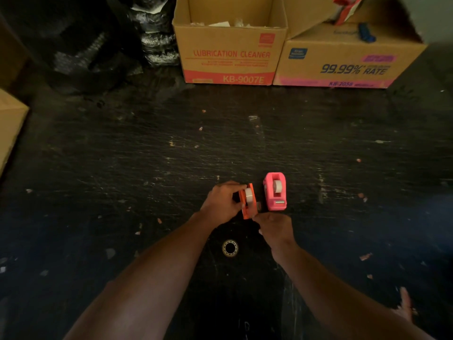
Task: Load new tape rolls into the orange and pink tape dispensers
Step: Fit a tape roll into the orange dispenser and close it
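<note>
Tape end at risk while you thread the small orange plastic tape dispenser (248, 201).

Nearest you lies a spent clear tape core (230, 248). Beyond it, your right hand (274, 228) closes at the dispenser's near end, on what you cannot tell; a slip could lose the tape. Your left hand (221, 203) clamps its left side. Right of it stands the loaded pink plastic dispenser (274, 191).
</note>
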`<state>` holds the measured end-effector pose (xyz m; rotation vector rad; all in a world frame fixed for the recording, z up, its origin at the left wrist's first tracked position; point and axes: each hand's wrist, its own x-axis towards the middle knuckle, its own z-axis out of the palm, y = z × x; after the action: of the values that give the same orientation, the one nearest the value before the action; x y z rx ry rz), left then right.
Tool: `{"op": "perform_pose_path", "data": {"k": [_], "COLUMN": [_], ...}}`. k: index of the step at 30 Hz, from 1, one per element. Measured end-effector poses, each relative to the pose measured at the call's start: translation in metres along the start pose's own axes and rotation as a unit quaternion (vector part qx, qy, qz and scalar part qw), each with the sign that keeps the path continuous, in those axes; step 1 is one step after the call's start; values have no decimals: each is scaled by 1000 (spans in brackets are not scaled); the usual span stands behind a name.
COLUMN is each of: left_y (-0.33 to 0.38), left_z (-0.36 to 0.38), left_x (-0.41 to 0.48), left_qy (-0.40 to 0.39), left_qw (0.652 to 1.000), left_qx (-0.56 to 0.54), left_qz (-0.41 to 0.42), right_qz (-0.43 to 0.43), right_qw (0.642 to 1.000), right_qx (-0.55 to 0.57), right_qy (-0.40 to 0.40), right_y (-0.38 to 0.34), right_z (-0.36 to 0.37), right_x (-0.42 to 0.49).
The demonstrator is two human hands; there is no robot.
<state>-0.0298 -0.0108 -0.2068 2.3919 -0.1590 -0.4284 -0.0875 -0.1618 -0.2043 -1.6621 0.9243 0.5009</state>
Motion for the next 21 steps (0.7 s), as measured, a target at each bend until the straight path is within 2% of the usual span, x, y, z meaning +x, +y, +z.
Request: {"op": "perform_pose_path", "data": {"k": [7, 13, 21], "left_y": [1, 3, 5], "left_z": [0, -1, -2], "left_x": [4, 5, 4], "left_qy": [-8, -21, -23], "left_qw": [1000, 999, 999], "left_qx": [21, 43, 38], "left_qz": [9, 18, 29], "right_qz": [-31, 47, 24], "right_qw": [999, 999, 1000], "right_qx": [-17, 15, 7], "right_qy": [-23, -9, -2], "right_y": [3, -3, 1], "right_z": [-5, 1, 5], "right_x": [1, 4, 1]}}
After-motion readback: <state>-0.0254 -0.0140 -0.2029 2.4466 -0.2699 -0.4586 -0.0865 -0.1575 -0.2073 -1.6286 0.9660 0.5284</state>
